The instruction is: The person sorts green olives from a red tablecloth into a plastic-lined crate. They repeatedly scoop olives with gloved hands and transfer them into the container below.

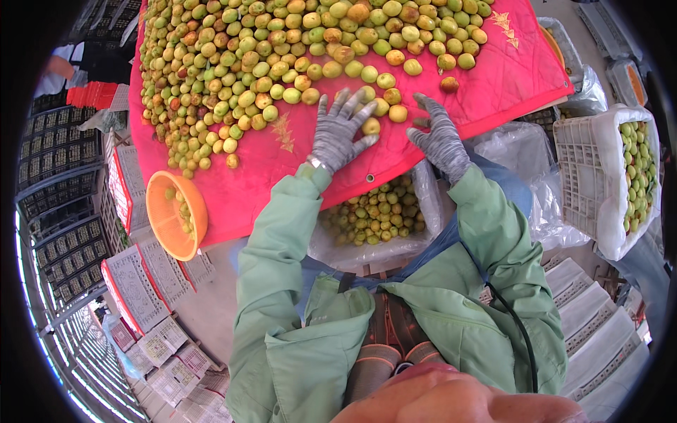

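My left hand (341,129), in a grey striped knit glove, is spread over the pink quilted cloth (307,174). Its fingertips reach the near edge of a big heap of green and brownish jujubes (254,69); a few loose jujubes (371,126) lie beside its index finger and thumb. To their right, my right hand (441,137) wears a matching glove, with fingers apart and nothing in its grasp. One brown jujube (449,84) sits alone beyond it. Below the cloth's front edge, a plastic-lined crate (428,211) holds many jujubes (381,211).
An orange plastic basket (177,248) with some jujubes stands at the table's left corner. On the right is a white crate (579,174) lined with plastic and filled with jujubes. Stacked cartons (140,285) and dark crates (63,143) line the left side; pale crates (592,317) are lower right.
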The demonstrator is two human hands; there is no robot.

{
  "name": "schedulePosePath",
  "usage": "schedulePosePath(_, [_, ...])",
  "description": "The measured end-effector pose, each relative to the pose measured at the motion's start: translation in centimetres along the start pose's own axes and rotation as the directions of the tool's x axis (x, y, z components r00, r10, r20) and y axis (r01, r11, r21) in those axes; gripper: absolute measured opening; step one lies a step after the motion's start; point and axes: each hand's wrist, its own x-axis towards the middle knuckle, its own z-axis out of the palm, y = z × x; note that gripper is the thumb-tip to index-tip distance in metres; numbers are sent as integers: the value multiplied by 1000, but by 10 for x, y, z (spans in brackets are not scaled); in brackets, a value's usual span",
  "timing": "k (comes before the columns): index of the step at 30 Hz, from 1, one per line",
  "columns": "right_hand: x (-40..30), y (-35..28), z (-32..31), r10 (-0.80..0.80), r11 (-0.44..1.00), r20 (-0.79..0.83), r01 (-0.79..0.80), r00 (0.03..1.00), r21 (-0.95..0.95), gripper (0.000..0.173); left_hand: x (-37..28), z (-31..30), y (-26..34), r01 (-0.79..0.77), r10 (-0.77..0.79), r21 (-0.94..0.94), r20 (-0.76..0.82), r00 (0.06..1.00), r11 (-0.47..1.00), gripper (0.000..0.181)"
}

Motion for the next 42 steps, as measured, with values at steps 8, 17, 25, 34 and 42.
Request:
schedulePosePath(8, [36, -17, 20, -68, 771, 16, 63, 998, -633, 100, -16, -14, -3, 509, -491, -179, 138, 860, 842, 130])
schedulePosePath(17, [81, -13, 27, -79, 736, 86, 116, 993, -667, 105, 34, -5, -7, 574, -476, -319, 338, 812, 754, 138])
schedulePosePath(25, [92, -25, 31, 36, 728, 104, 45, 994, -685, 112, 60, 0, -35, 540, -342, -330, 500, 796, 774, 139])
schedulePosePath(34, [116, -25, 44, 81, 885, 158, 2, 984, -466, 107, 96, -10, -55, 753, -263, -550, 715, 648, 360, 111])
schedulePosePath(42, [111, -12, 51, -255, 801, 316, 383, 914, -460, 85, 74, 25, -53, 418, -300, -654, 291, 908, 630, 88])
